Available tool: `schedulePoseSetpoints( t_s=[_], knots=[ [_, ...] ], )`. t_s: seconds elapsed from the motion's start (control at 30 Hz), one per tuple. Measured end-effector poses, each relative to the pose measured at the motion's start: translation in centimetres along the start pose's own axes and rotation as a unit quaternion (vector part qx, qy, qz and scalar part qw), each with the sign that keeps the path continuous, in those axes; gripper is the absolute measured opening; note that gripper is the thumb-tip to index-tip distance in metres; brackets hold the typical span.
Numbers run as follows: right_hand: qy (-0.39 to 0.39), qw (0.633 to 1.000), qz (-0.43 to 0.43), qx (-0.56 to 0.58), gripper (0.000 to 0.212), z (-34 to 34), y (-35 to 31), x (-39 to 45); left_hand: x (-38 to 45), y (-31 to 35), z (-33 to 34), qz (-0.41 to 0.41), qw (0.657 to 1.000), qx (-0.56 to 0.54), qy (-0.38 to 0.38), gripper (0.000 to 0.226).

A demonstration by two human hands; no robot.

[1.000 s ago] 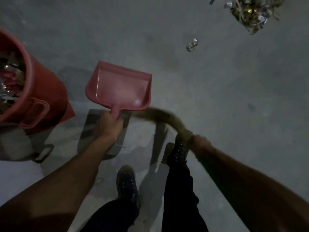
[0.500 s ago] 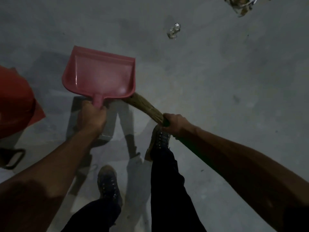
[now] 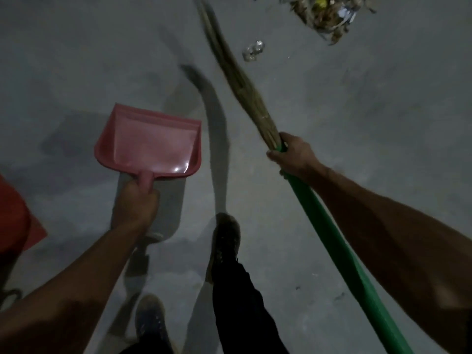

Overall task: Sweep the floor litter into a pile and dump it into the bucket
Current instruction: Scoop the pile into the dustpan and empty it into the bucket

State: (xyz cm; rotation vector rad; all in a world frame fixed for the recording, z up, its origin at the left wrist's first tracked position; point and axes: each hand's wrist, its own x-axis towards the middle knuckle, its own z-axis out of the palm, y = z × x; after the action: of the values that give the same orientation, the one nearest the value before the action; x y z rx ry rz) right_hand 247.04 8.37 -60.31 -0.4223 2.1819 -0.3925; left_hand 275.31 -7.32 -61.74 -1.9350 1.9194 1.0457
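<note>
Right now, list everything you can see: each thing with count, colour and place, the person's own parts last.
pink plastic dustpan: one, pink, left of centre, held above floor
green-handled straw broom: one, green handle, tan bristles, centre to lower right
litter pile: one, brownish mixed scraps, top right
crumpled clear wrapper: one, clear, floor beside pile
red plastic bucket: one, red, left edge, mostly cut off
grey concrete floor: one, grey, throughout
shoes: two, dark, bottom centre
left hand: one, grips dustpan handle
right hand: one, grips broom
</note>
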Motion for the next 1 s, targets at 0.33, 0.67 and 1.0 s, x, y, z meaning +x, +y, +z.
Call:
schedulePoseSetpoints(
  t_s=[0.33,0.67,1.0],
  knots=[
    [0.063,0.966,0.127,0.217,0.049,-1.8,5.0,-5.6,2.2,11.4,1.0,0.107,0.988,0.101,-0.046,0.024],
    [0.173,0.767,0.366,0.498,0.020,7.3,13.0,-21.6,-0.6,16.6,6.7,0.327,0.884,0.276,-0.186,0.024],
    [0.212,0.531,0.546,0.613,0.025,21.6,18.1,-31.6,-5.2,12.2,12.6,0.387,0.796,0.374,-0.278,0.016]
  ],
)
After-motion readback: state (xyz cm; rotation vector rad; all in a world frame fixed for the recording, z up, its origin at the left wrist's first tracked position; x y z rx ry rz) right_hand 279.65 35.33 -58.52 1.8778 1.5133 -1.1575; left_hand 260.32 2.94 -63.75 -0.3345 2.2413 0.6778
